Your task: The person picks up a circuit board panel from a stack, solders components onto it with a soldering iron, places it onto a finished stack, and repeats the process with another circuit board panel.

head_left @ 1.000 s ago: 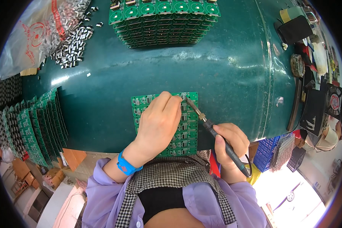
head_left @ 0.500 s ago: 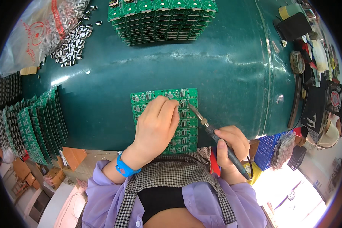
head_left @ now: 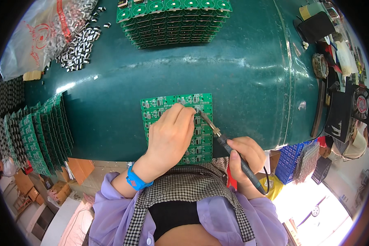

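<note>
A green circuit board panel [head_left: 201, 141], made up of several small boards in rows, lies flat on the table in front of me. My right hand [head_left: 247, 156] grips the dark handle of a soldering iron [head_left: 223, 140]. The iron slants up and left, its metal tip at the panel's upper right part, close to my left fingertips. Over the panel's left and middle is my left hand [head_left: 170, 133], its fingers pinched together; what they hold is too small or hidden to name. A blue wrist strap [head_left: 134, 178] circles my left wrist.
A tall stack of green boards [head_left: 168, 26] stands at the far side of the green table [head_left: 258, 78]. More stacked panels [head_left: 45, 135] are at the left. A clear plastic bag [head_left: 24, 45] and loose black-and-white parts [head_left: 78, 51] lie far left. A fan [head_left: 360, 103] stands right.
The soldering iron and my right hand have shifted slightly left, bringing the tip nearer my left fingertips. My left hand has barely moved.
</note>
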`<action>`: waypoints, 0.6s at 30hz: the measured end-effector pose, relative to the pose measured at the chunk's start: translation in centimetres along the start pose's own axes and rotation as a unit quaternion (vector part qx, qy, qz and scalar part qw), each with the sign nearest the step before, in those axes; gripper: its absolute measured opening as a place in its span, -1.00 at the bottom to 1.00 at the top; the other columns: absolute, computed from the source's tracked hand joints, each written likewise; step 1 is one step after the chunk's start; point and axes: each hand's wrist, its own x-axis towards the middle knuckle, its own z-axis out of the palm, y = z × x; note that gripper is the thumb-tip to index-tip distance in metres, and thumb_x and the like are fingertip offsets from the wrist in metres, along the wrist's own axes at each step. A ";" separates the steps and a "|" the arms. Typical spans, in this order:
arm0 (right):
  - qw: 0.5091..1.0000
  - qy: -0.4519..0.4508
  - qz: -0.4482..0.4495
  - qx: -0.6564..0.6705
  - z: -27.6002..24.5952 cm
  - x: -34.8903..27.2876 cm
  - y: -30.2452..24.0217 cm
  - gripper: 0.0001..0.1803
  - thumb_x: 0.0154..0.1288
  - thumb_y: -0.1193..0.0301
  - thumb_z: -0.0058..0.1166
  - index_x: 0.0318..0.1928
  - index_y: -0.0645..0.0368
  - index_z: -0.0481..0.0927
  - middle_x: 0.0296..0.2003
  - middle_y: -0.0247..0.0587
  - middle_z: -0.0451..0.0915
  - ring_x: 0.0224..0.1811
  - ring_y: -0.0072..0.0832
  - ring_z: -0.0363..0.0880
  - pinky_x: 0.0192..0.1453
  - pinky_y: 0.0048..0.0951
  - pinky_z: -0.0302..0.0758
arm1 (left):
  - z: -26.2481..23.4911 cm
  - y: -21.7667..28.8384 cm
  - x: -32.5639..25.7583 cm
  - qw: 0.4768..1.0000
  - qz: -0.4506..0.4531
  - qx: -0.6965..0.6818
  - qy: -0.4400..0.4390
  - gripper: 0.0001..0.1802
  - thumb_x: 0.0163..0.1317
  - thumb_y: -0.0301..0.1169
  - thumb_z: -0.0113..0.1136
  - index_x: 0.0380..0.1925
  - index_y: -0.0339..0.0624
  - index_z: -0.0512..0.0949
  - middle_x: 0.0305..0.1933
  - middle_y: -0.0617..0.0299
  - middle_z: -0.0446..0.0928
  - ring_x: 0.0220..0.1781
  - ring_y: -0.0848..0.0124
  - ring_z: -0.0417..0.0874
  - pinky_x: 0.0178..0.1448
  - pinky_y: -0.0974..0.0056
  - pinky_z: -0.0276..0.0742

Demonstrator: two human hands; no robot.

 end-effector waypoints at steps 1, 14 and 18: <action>1.000 -0.002 -0.002 -0.006 0.0 -0.1 -0.1 -0.80 -0.02 0.58 0.15 -0.29 0.33 0.63 -0.49 -0.09 0.60 -0.56 -0.31 0.59 -0.51 -0.41 0.52 | 0.0 0.1 0.0 1.000 0.003 0.006 -0.004 -0.85 0.12 -0.62 0.19 -0.29 -0.25 0.52 -0.36 0.13 0.49 -0.40 0.15 0.57 -0.35 0.16 0.47; 0.999 0.023 -0.029 -0.006 -0.6 -1.2 -0.2 -0.85 0.12 0.50 0.08 -0.34 0.35 0.63 -0.52 -0.09 0.60 -0.60 -0.28 0.58 -0.54 -0.38 0.52 | -0.4 0.1 -1.2 0.999 0.010 -0.037 0.012 -0.83 0.10 -0.67 0.18 -0.29 -0.28 0.48 -0.30 0.09 0.46 -0.34 0.17 0.55 -0.30 0.21 0.47; 0.999 0.017 -0.028 -0.009 -0.6 -1.1 -0.2 -0.85 0.10 0.51 0.08 -0.34 0.34 0.63 -0.52 -0.10 0.60 -0.60 -0.29 0.58 -0.54 -0.38 0.51 | -0.6 0.6 -1.3 0.997 -0.048 -0.063 0.003 -0.83 0.10 -0.67 0.18 -0.29 -0.29 0.48 -0.30 0.09 0.46 -0.34 0.18 0.55 -0.30 0.22 0.46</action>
